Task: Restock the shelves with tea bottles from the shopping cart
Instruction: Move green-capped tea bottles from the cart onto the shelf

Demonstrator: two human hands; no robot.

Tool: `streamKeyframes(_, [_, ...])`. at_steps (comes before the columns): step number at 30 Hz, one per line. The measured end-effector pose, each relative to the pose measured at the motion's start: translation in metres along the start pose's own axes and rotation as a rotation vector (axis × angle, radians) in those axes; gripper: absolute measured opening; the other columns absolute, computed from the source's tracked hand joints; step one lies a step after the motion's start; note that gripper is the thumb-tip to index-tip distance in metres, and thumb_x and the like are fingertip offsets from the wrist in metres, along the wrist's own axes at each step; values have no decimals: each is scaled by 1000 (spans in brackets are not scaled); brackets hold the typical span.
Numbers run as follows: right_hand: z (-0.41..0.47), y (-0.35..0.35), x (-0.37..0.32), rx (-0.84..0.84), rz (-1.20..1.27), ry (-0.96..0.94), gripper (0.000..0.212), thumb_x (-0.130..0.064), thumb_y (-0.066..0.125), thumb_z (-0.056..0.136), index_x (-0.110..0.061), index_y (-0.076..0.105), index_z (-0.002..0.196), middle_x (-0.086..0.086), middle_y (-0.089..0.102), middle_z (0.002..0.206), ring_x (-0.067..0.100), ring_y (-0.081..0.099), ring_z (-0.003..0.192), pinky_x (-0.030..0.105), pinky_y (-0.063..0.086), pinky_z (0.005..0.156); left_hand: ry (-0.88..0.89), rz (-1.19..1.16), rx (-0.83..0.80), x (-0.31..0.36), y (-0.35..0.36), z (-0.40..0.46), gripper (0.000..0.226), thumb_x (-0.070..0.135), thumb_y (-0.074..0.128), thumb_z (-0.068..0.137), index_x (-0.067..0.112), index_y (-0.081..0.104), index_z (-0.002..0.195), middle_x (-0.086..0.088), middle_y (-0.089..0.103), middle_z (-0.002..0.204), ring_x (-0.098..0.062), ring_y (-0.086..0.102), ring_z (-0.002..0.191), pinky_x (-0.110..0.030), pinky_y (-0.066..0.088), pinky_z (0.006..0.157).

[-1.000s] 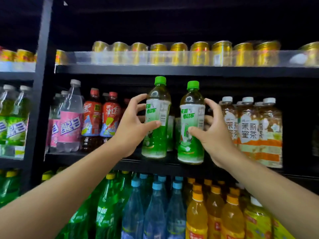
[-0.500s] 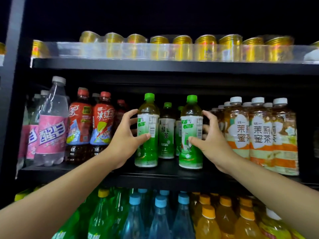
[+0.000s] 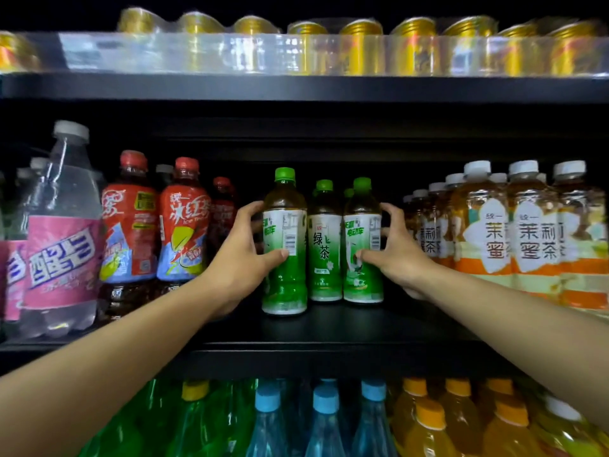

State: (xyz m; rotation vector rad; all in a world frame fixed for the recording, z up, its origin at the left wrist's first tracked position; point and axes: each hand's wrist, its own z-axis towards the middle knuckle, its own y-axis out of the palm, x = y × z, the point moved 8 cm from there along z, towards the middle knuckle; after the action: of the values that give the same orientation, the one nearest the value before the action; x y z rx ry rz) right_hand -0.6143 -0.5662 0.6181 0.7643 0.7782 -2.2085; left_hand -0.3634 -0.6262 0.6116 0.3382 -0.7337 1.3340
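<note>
Two green-cap tea bottles in my hands, both upright on the middle shelf (image 3: 329,328). My left hand (image 3: 245,258) wraps the left bottle (image 3: 285,245), thumb on the front label, fingers round its left side; this one stands nearer the shelf edge. My right hand (image 3: 395,255) grips the right bottle (image 3: 362,245) the same way, thumb on the label, fingers curled behind its right side. Between them, set a bit further back, a third green tea bottle (image 3: 324,245) with a white and green label, just beside the right one; more green caps show behind it. All three hold dark tea up to the neck. Left of my left hand: red-label iced tea bottles (image 3: 184,225) with red caps, then clear bottles with pink labels (image 3: 62,239) and white caps. Right of my right hand: rows of amber tea bottles (image 3: 534,232) with white caps and orange-white labels. Shelf above: gold cans (image 3: 362,47) behind a clear plastic rail, blurred. Shelf below: green bottles (image 3: 194,423), blue-cap clear bottles (image 3: 324,420), orange-cap bottles (image 3: 458,420). Shelving is black, the background dark.
</note>
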Motion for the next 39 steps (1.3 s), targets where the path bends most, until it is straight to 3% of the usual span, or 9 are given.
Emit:
streamKeyframes(10, [15, 7, 14, -26, -20, 9, 101, 0, 72, 90, -37, 6, 157, -1, 61, 130, 19, 62, 115, 46, 53, 101, 8, 88, -2, -2, 4, 3, 80, 1, 70, 92, 34, 28, 152, 24, 54, 121, 3, 62, 108, -25, 56, 89])
streamKeyframes(14, [17, 8, 18, -48, -5, -4, 100, -1, 71, 91, -33, 5, 159, -3, 60, 127, 16, 62, 114, 42, 52, 101, 14, 121, -9, -2, 3, 4, 80, 2, 70, 93, 35, 28, 152, 24, 55, 121, 5, 65, 104, -20, 58, 84])
streamKeyframes(18, [14, 8, 21, -34, 1, 5, 98, -4, 71, 92, -33, 6, 159, 3, 62, 133, 20, 62, 117, 43, 51, 103, 18, 172, -28, -2, 3, 1, 80, 3, 69, 94, 35, 26, 154, 23, 52, 119, 21, 61, 95, -9, 54, 72])
streamKeyframes(21, [8, 6, 19, -24, -11, 27, 98, -5, 72, 91, -31, 5, 159, 4, 61, 134, 22, 61, 118, 39, 50, 101, 7, 237, -42, 1, 2, -6, 81, 9, 68, 96, 34, 21, 156, 21, 52, 120, 13, 59, 103, -8, 52, 75])
streamKeyframes(24, [0, 1, 14, -17, -41, 57, 101, -9, 75, 90, -31, 4, 159, 8, 54, 140, 25, 56, 123, 39, 47, 104, -4, 325, -78, 4, 2, -15, 84, 12, 68, 96, 31, 16, 159, 7, 51, 135, -7, 53, 125, -28, 52, 99])
streamKeyframes(29, [-26, -12, -15, 14, -192, 25, 98, -22, 71, 94, -31, 0, 160, 13, 20, 162, 34, 32, 146, 38, 32, 114, -90, 470, -85, 11, -4, -35, 85, 25, 63, 100, 28, 5, 163, -5, 26, 165, -19, 28, 150, -35, 30, 119])
streamKeyframes(33, [-73, 4, -49, -76, -281, -94, 92, -38, 60, 100, -36, -10, 159, -2, -6, 168, 32, 10, 155, 48, 17, 124, -6, 630, -119, 32, -6, -71, 78, 41, 47, 105, 32, -5, 162, 7, 1, 171, -9, 2, 156, -31, 10, 125])
streamKeyframes(36, [-111, 25, -70, -172, -466, -228, 81, -50, 46, 102, -40, -12, 158, -7, -18, 168, 22, -10, 156, 49, 6, 127, 60, 1014, -126, 40, -11, -107, 76, 67, 23, 98, 41, -12, 159, 11, -8, 171, -16, -8, 157, -44, 10, 127])
streamKeyframes(39, [-149, 44, -83, -192, -655, -359, 75, -62, 27, 99, -40, -13, 159, -4, -21, 168, 16, -22, 154, 45, -9, 126, 102, 1313, -108, 39, -17, -146, 81, 71, 13, 92, 36, -5, 162, 6, -2, 172, -24, -6, 158, -48, 10, 126])
